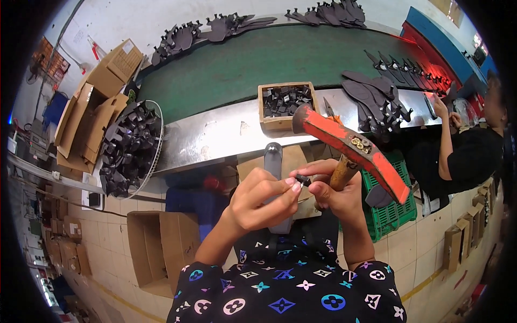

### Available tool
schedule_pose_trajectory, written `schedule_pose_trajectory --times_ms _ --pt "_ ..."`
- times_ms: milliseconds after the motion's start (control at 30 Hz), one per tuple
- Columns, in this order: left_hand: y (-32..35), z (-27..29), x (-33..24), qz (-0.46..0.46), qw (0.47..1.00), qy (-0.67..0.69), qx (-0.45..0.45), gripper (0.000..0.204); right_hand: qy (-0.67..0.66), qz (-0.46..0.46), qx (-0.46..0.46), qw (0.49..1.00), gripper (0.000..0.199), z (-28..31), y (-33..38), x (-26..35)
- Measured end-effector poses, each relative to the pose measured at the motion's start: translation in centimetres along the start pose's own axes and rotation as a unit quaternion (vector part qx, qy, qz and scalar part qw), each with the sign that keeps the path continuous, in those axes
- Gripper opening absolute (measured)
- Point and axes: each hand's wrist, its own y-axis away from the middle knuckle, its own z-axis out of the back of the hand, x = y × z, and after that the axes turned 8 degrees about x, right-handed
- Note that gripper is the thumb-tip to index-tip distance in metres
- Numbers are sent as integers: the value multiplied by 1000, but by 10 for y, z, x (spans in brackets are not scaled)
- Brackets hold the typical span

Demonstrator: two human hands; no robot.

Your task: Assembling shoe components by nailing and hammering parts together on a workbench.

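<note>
Fingers (289,187) of both hands (264,196) are pinching a black part (303,180) left of the hammer handle (343,173), which the right hand (344,200) is gripping. They're seemingly orienting it, needing steadiness next.

Hammer (344,144) in right hand (344,201), box (288,123) beyond

The small piece (303,180) between left hand (263,198) and right hand (340,198) was black.
The hammer (336,134) above the right hand was worn orange-red, with yellowish spots and a brown handle (343,174). Below both hands, the shirt (285,288) was black, scattered with white, pink, blue and teal flowers and diamonds. Beyond them, the belt (242,70) was dark green and the wooden box (276,124) tan. Right of the hands, the crate (397,215) was bright green; left of them, the cardboard box (180,242) was brown.
</note>
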Motion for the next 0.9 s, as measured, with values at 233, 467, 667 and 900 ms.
schedule_pose_trajectory --times_ms 233,467,667,900 --pt "21 -4 20 -101 977 -150 117 11 213 -89 9 973 20 9 -5 -16" --pt "83 -30 47 91 980 -76 161 21 115 -208 -33 971 24 18 -12 -75" --pt "95 -65 92 404 910 93 25 33 187 -190 -61 962 26 39 -45 -80" --pt "99 -62 79 363 920 128 71 22 253 -79 25 964 24 42 -51 -108"
